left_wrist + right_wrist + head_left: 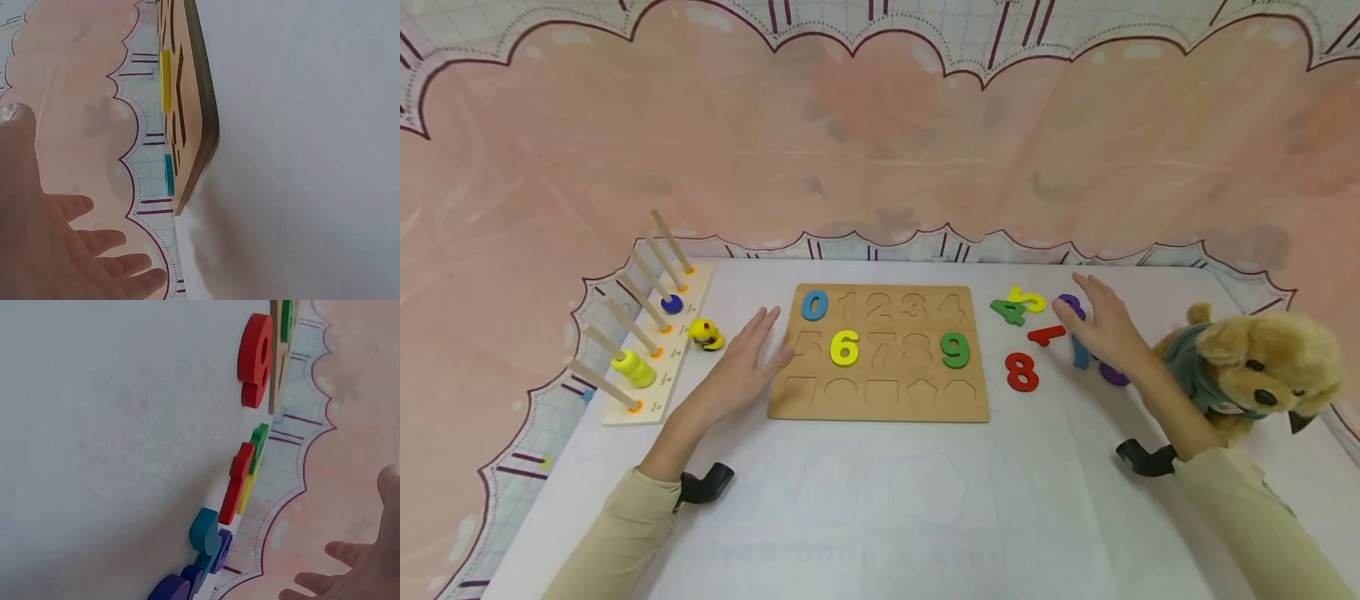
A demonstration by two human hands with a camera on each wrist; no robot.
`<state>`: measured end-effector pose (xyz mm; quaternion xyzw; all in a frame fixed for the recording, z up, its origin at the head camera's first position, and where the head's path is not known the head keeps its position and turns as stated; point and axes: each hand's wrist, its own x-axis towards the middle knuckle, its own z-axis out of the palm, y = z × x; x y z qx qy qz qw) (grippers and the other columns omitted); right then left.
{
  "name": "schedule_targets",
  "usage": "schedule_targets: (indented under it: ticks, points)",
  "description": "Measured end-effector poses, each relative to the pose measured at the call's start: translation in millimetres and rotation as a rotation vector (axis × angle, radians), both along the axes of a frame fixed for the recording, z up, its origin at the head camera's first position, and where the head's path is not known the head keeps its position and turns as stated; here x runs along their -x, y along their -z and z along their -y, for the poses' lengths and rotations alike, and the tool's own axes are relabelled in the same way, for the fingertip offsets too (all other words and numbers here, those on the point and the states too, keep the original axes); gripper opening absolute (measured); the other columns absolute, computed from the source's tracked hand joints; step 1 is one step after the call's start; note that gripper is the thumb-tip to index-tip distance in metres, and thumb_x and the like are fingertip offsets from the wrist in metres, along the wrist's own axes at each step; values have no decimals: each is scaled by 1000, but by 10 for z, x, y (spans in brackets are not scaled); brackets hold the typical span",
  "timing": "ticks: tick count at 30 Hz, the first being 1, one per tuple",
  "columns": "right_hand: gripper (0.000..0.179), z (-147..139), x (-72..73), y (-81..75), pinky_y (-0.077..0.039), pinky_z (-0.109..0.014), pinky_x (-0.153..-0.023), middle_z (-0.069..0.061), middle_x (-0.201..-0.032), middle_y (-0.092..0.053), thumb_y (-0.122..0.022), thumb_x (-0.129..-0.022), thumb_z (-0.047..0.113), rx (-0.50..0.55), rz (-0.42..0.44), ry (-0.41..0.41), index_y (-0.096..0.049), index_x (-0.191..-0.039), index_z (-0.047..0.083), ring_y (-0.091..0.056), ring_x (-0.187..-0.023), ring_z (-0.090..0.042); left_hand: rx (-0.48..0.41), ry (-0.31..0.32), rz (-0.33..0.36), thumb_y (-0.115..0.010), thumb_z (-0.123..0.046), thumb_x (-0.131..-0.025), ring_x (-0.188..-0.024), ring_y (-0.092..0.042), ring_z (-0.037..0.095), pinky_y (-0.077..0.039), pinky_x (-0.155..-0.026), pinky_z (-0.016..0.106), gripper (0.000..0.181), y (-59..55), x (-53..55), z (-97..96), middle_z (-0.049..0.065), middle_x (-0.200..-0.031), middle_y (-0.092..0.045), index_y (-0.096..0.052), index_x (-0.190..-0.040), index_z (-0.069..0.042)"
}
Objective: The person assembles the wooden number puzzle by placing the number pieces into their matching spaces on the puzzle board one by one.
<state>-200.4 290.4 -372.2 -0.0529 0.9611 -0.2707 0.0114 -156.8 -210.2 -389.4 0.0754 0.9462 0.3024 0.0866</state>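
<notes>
My left hand (737, 367) hovers with spread fingers by the left edge of the wooden number puzzle board (880, 413), holding nothing. Set in the board are a blue 0 (806, 307), a yellow 6 (836, 347) and a green 9 (964, 348). Above the loose number pieces on the right, my right hand (1108, 329) is raised, fingers extended and nothing in its grasp. Around it lie a red 8 (247, 356), a red 1 (236, 484), a green 4 (1013, 314), a yellow piece (1036, 302), a blue piece (1080, 354) and purple pieces partly hidden by the hand.
On the left stands a peg stand (673, 379) with upright wooden pegs, yellow rings (635, 369) and a blue bead (672, 305). A small yellow toy (706, 334) lies beside it. A plush dog (1262, 354) sits at the right, close to my right forearm.
</notes>
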Motion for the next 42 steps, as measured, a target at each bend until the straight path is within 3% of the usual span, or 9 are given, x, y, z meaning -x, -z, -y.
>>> schedule_targets:
  ticks: [7,15,26,42]
  points:
    - [80,-50,48,-80,-15,-74,-111,-33,-157,-13,-43,-99,51,19,-7,-4,-16,-154,0,-12,-144,-53,-26,14,18,-44,-55,-98,-149,-8,46,-15,-111,74,78,33,-14,-4,15,-165,-1,-7,-158,-22]
    - [83,-117,91,-164,-14,-72,-113,-26,-161,-10,-39,-98,58,22,24,49,-9,-156,7,-10,-147,-49,-9,11,41,-48,-55,-96,-149,-7,48,-15,-109,76,82,35,-50,28,16,-165,2,-5,-158,-22]
    - [85,-63,89,-103,-20,-75,-108,-30,-159,-13,-45,-97,56,37,82,43,-9,-156,8,-14,-144,-53,56,106,43,-56,-61,-89,-148,-10,47,-19,-110,74,91,70,-70,37,18,-164,-6,-14,-157,-17]
    - [84,-82,119,-57,-20,-74,-109,-29,-159,-14,-47,-97,54,32,73,44,-10,-156,8,-16,-144,-52,68,142,35,-62,-58,-87,-148,-11,47,-19,-113,70,93,129,-104,59,20,-163,-12,-18,-156,-15]
